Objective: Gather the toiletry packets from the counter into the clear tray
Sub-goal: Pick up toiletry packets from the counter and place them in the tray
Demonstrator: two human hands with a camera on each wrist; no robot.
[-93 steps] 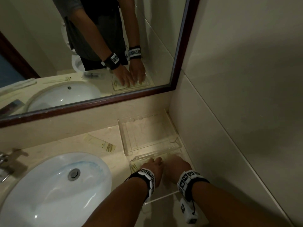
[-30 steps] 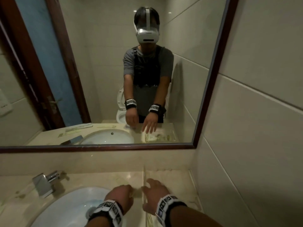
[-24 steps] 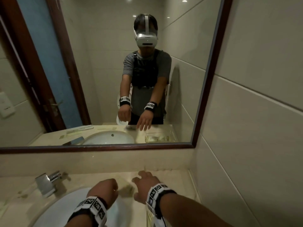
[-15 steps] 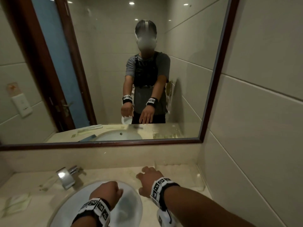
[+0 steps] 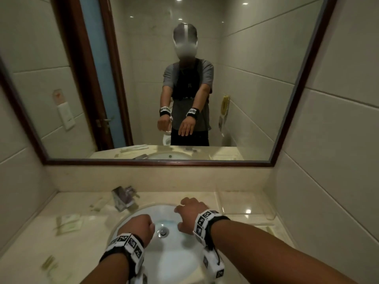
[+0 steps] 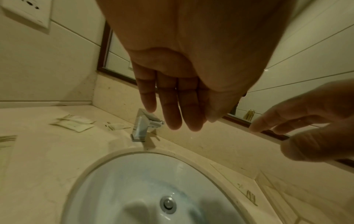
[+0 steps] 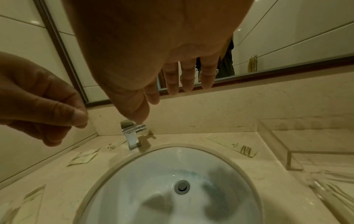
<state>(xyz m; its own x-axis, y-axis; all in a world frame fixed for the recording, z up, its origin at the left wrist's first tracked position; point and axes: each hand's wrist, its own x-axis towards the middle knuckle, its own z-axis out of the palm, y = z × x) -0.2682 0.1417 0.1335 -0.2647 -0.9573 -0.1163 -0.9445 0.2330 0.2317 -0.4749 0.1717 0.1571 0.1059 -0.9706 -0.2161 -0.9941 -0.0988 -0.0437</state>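
Note:
Both hands hover over the white sink, each holding nothing. My left hand [image 5: 143,224] hangs with relaxed fingers [image 6: 172,106] in the left wrist view. My right hand [image 5: 185,212] sits slightly further back, its fingers [image 7: 188,78] straight. Pale toiletry packets [image 5: 68,221] lie on the counter left of the sink, with another packet [image 5: 49,263] near the front edge. One striped packet [image 7: 233,146] lies right of the basin, beside the clear tray [image 7: 287,136]. The tray [image 5: 268,214] stands in the right corner and holds several packets [image 7: 335,181] in its near section.
A chrome faucet [image 5: 124,198] stands behind the sink [image 5: 164,261]. A small packet [image 6: 116,125] lies just left of the faucet. A dark-framed mirror [image 5: 158,162] spans the back wall. Tiled walls close in the counter on the left and right.
Both hands have moved left from the tray corner to above the sink basin, still holding nothing. The head view has risen and turned left, so the left counter now shows.

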